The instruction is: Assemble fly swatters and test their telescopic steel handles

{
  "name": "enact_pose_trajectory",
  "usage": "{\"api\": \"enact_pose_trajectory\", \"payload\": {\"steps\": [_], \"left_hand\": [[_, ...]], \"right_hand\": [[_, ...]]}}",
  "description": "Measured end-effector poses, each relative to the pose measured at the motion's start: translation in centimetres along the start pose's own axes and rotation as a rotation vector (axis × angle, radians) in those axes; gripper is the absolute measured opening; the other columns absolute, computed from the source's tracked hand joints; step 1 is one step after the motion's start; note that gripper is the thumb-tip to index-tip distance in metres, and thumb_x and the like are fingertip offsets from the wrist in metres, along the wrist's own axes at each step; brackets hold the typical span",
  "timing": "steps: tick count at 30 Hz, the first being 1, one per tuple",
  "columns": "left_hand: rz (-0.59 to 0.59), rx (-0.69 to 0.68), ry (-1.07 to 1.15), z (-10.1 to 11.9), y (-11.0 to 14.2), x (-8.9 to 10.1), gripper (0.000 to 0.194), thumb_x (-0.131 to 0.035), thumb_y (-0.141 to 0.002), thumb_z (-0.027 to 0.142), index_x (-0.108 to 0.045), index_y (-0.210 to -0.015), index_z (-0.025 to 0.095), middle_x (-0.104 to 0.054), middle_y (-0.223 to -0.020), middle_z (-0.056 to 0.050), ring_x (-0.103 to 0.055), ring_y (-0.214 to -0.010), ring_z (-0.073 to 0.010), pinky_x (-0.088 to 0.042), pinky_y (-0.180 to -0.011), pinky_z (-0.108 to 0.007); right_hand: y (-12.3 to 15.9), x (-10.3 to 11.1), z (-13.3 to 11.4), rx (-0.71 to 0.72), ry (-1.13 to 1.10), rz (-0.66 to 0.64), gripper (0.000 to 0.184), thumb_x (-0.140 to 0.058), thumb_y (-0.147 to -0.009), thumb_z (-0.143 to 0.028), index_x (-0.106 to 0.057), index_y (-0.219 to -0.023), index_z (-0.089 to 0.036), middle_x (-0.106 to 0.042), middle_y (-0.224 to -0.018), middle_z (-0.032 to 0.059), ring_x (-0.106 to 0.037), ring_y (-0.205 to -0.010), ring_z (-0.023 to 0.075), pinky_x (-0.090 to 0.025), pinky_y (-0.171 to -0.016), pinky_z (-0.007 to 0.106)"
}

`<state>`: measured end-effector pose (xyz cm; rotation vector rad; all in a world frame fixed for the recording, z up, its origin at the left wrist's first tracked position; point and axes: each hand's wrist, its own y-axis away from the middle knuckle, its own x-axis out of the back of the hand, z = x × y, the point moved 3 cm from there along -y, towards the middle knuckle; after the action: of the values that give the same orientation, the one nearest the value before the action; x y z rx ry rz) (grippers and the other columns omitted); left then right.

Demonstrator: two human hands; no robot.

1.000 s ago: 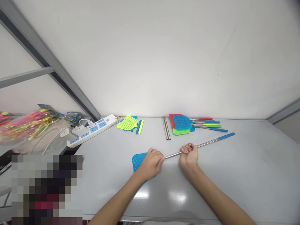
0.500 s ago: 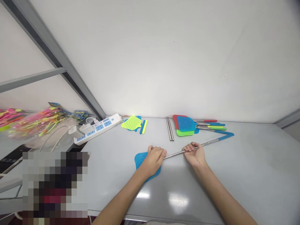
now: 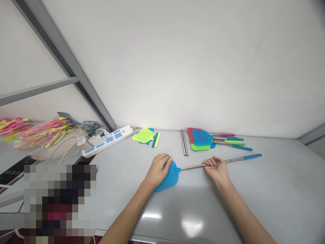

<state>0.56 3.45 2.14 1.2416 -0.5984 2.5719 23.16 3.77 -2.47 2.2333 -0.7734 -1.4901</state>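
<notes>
My left hand grips the left side of a blue plastic fly swatter head, its fingers curled over the mesh. The head lies on the grey table. My right hand is closed around the swatter's telescopic steel handle, some way along its length. Beyond that hand, the handle ends in a blue grip. Both hands are close to the table's surface.
At the back of the table lie a stack of swatters, a yellow-green swatter head, blue and yellow strips and steel tubes. A white power strip and bagged pink toys sit to the left.
My left hand has moved left off the handle's end, uncovering the swatter's neck and head. The head has swung round, and the handle now lies more level. My right hand has shifted slightly right.
</notes>
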Motion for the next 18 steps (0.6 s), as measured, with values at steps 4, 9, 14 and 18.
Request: {"api": "enact_pose_trajectory", "payload": {"steps": [4, 9, 14, 18], "left_hand": [[0.038, 0.024, -0.011, -0.4, 0.0, 0.0, 0.025, -0.03, -0.084, 0.03, -0.053, -0.091, 0.023, -0.055, -0.097, -0.002, -0.046, -0.095, -0.0157, -0.032, -0.083, -0.033], [0.144, 0.098, 0.036, -1.0, 0.1, 0.0, 0.024, -0.035, -0.081, 0.031, -0.051, -0.098, 0.025, -0.048, -0.11, -0.003, -0.038, -0.107, -0.0175, -0.027, -0.091, -0.036], [0.364, 0.303, 0.312, -2.1, 0.1, -0.1, 0.035, -0.043, -0.077, 0.033, -0.04, -0.11, 0.024, -0.041, -0.118, -0.006, -0.039, -0.108, -0.0185, -0.03, -0.09, -0.035], [0.325, 0.526, 0.682, -2.9, 0.1, -0.7, 0.045, -0.052, -0.07, 0.036, -0.039, -0.111, 0.02, -0.05, -0.108, -0.009, -0.049, -0.096, -0.0183, -0.038, -0.081, -0.033]], "right_hand": [[-0.2, 0.1, -0.4, 0.002, -0.073, 0.022, 0.012, -0.033, -0.065, -0.012, -0.027, -0.057, -0.018, -0.017, -0.04, -0.009, -0.021, -0.032, 0.005, -0.024, -0.036, 0.018], [-0.1, -0.1, -0.7, -0.004, -0.133, 0.015, 0.012, -0.035, -0.065, -0.011, -0.028, -0.057, -0.018, -0.018, -0.041, -0.0085, -0.021, -0.034, 0.0056, -0.024, -0.036, 0.018], [-0.1, -0.1, -1.2, 0.004, -0.145, 0.003, 0.013, -0.034, -0.067, -0.011, -0.028, -0.058, -0.018, -0.018, -0.042, -0.0082, -0.021, -0.034, 0.0056, -0.024, -0.036, 0.018], [-0.2, -0.1, -1.4, 0.018, -0.165, -0.016, 0.013, -0.033, -0.068, -0.011, -0.029, -0.058, -0.017, -0.019, -0.043, -0.0082, -0.022, -0.035, 0.0054, -0.025, -0.036, 0.018]]}}
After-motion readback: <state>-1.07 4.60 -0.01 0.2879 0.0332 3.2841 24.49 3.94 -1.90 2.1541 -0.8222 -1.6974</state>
